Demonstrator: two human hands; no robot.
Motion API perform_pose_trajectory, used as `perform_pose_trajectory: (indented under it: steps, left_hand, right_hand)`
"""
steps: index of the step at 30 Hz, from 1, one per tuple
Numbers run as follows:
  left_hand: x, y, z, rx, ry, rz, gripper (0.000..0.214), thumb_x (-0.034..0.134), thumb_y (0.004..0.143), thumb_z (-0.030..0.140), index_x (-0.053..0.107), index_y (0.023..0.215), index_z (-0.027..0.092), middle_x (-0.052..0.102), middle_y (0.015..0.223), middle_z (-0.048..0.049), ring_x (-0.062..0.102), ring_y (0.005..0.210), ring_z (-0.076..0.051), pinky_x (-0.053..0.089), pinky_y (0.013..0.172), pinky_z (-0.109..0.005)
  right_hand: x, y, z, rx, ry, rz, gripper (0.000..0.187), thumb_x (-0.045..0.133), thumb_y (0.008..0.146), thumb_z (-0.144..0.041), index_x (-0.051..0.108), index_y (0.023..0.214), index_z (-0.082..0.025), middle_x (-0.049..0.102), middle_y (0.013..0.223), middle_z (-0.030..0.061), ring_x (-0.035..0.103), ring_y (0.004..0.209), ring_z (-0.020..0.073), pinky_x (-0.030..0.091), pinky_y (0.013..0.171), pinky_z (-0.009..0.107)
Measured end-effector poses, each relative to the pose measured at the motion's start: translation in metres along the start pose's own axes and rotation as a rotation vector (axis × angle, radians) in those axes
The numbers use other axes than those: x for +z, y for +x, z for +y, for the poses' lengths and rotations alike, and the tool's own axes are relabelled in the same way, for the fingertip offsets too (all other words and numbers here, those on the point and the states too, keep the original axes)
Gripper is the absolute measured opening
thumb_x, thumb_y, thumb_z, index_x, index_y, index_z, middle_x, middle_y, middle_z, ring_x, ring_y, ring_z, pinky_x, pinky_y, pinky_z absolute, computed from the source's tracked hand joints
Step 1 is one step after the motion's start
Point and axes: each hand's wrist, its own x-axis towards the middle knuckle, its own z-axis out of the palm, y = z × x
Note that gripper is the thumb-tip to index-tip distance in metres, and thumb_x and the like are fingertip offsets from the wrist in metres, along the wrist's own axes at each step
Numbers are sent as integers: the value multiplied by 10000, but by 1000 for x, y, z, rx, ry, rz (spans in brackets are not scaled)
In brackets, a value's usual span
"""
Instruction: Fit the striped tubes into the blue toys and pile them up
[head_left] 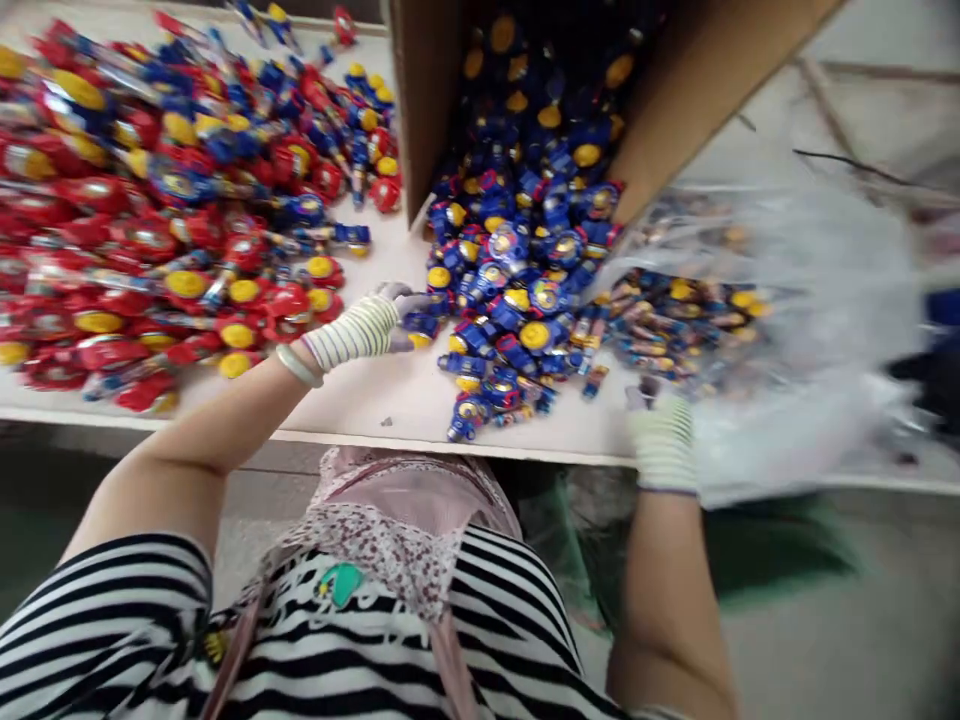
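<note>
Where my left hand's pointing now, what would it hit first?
Most likely the small blue toy at the edge of the blue toy pile, just past your gloved left hand; depth is hard to judge, so they may be touching.

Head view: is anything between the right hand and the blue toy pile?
Nothing solid blocks it: the blurred right hand and the blue toy pile have only bare tabletop between them, with one loose toy close by.

A pale table (375, 400) carries heaped red toys (142, 290) and blue toys (510, 340)
</note>
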Motion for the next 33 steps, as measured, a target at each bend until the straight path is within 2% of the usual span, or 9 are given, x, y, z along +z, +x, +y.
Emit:
perform_pose_trajectory:
  steps: [4, 6, 9, 14, 16, 19, 24, 28, 33]
  left_hand:
    - [56, -11, 3, 98, 169, -259, 583, 829, 624, 8, 661, 1181, 40, 568, 1338, -119, 486, 1237, -255, 382, 1136, -402]
    - [58, -14, 0, 127, 272, -314, 606, 829, 603, 6, 662, 1181, 76, 548, 1361, -148, 479, 1260, -342, 370, 1130, -518]
    - [42, -21, -4, 78, 280, -278, 550, 853, 656, 172, 630, 1157, 120, 620, 1183, -126, 595, 1087, -315, 493, 1001, -485]
    - [27, -40, 13, -262, -589, -156, 692, 788, 735, 446, 496, 1284, 142, 662, 952, -66, 682, 782, -214, 602, 729, -382]
    - [37, -44, 27, -300, -868, -173, 584, 745, 759, 458, 532, 1205, 146, 649, 949, -61, 679, 748, -200, 612, 643, -351]
    - [62, -46, 46, -292, -1043, -144, 493, 712, 779, 468, 555, 1122, 151, 621, 909, -48, 647, 680, -169, 579, 519, -277]
    - [77, -51, 62, -186, -959, -55, 552, 664, 867, 530, 552, 1266, 165, 616, 1033, -71, 620, 664, -127, 540, 491, -223]
    - [70, -58, 68, -118, -765, -2, 484, 727, 867, 469, 563, 1207, 166, 606, 938, -35, 575, 642, -92, 515, 548, -199]
    - [68, -58, 76, 20, -577, 53, 418, 750, 854, 383, 571, 1170, 175, 629, 1041, -61, 623, 907, -159, 561, 826, -286]
  right_hand:
    - [13, 9, -14, 18, -106, -151, 428, 508, 926, -446, 705, 1096, -107, 726, 1101, 193, 663, 1071, 315, 502, 975, 433]
    - [21, 11, -17, 5, -146, -194, 453, 536, 922, -490, 714, 1106, -116, 714, 1127, 192, 660, 1076, 310, 504, 961, 426]
    - [28, 9, -13, -31, -110, -176, 401, 611, 862, -434, 720, 1082, -117, 690, 1179, 199, 652, 1083, 308, 504, 963, 427]
    - [17, -17, -19, -95, 428, 61, 413, 503, 907, -439, 638, 1155, -138, 734, 958, 135, 694, 860, 268, 569, 824, 445]
    - [7, -41, -46, -251, 579, 4, 438, 386, 989, -470, 579, 1271, -195, 741, 936, 95, 703, 774, 238, 583, 733, 406]
    - [-4, -78, -105, -608, 389, -118, 422, 467, 990, -482, 618, 1273, -208, 737, 1134, 128, 711, 993, 267, 568, 877, 411]
    - [0, -98, -166, -756, -10, -244, 422, 459, 1017, -393, 624, 1302, -128, 713, 1239, 168, 693, 1064, 291, 535, 927, 393]
    - [5, -98, -170, -772, -167, -248, 452, 434, 1033, -419, 624, 1309, -117, 719, 1224, 177, 704, 1016, 296, 523, 862, 366]
    - [11, -100, -171, -753, -197, -220, 433, 450, 1030, -413, 651, 1258, -105, 738, 1176, 175, 713, 986, 305, 510, 835, 359]
